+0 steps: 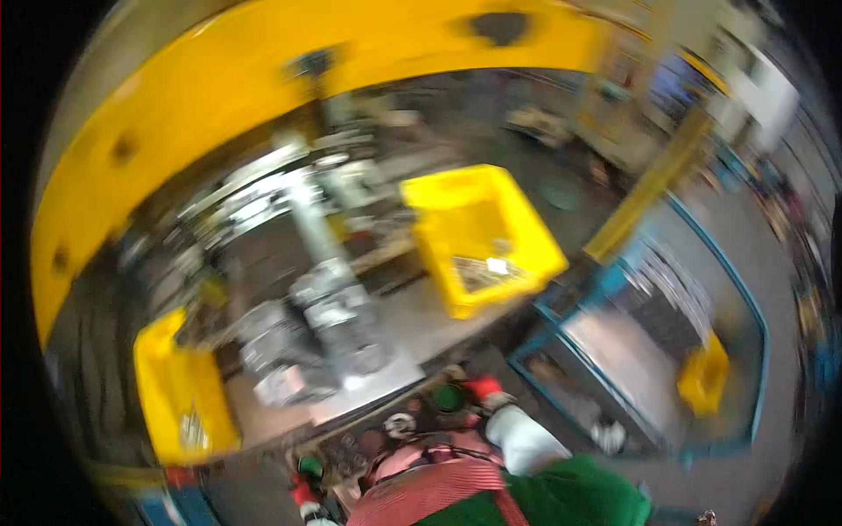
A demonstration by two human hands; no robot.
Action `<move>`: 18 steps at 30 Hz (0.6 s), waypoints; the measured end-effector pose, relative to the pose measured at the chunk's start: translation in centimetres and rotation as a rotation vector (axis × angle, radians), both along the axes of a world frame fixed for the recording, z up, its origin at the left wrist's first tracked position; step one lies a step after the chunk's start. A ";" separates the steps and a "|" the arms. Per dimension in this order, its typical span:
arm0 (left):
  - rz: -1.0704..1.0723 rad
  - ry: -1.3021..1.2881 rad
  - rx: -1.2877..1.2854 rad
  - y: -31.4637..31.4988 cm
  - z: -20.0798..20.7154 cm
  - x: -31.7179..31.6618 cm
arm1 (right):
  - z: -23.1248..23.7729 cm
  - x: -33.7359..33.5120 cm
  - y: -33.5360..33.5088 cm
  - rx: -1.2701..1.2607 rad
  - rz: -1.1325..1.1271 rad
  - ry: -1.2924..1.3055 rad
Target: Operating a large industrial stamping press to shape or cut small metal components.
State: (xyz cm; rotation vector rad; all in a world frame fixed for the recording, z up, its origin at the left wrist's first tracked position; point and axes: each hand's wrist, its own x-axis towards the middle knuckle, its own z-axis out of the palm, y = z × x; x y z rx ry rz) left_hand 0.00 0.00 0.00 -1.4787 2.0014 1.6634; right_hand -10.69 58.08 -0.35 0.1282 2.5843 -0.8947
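Observation:
Motion blurs the whole view. My right hand (pixel 484 387), in a red glove, is at the edge of a control panel (pixel 349 436), close beside a round green button (pixel 448 399). At the panel's left end is my left hand (pixel 303 490), also gloved in red, just below a second green button (pixel 310 467). Whether either hand touches its button, I cannot tell. The fingers of both are smeared. Beyond the panel, clear plastic-wrapped or shiny grey bundles (pixel 285 351) lie on the machine's table (pixel 412 324). Metal tooling (pixel 303 188) stands behind them.
A yellow bin (pixel 469 206) holding small parts stands on the table's right side; another yellow bin (pixel 153 373) is at its left. A yellow machine beam (pixel 403 39) arches across the far side. To the right stands a blue-framed cart (pixel 761 351) with a small yellow container (pixel 704 375).

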 end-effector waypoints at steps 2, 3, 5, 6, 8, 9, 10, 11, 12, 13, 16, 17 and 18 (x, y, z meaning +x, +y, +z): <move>0.434 0.038 -0.041 4.1 3.5 7.4 | 2.1 0.6 2.1 0.482 0.100 0.193; 0.683 0.186 -0.108 6.1 5.7 8.4 | 4.3 1.5 3.1 0.595 -0.117 0.472; 0.474 0.255 -0.498 4.7 13.1 8.8 | 9.8 -0.2 4.2 -0.405 -1.137 0.547; 0.479 0.440 -0.539 5.0 16.4 7.4 | 13.1 -1.5 4.1 -0.178 -1.004 0.781; 0.493 0.753 -0.410 5.6 22.2 2.7 | 20.3 -3.4 3.5 -0.263 -0.894 0.903; 0.468 0.957 -0.277 5.3 25.6 -0.6 | 23.7 -5.9 1.6 -0.530 -0.839 0.852; 0.327 0.828 -0.351 4.6 29.3 -4.0 | 27.0 -8.5 -0.2 -0.635 -0.735 0.709; 0.128 0.813 -0.350 5.3 32.2 -7.2 | 29.8 -11.0 -2.5 -0.686 -0.509 0.673; -0.058 0.817 -0.228 5.8 35.1 -10.7 | 32.0 -13.4 -5.2 -0.943 -0.295 0.515; -0.339 0.767 -0.572 6.6 37.5 -14.0 | 33.5 -16.2 -8.3 -0.779 -0.098 0.657; -0.558 0.624 -0.356 10.2 41.0 -24.5 | 35.8 -24.8 -17.8 -0.783 0.275 0.517; -0.585 0.533 -0.269 11.1 41.0 -27.6 | 35.9 -27.2 -20.7 -0.737 0.219 0.355; -0.595 0.506 -0.261 11.8 40.6 -30.5 | 35.9 -29.5 -23.0 -0.594 0.280 0.404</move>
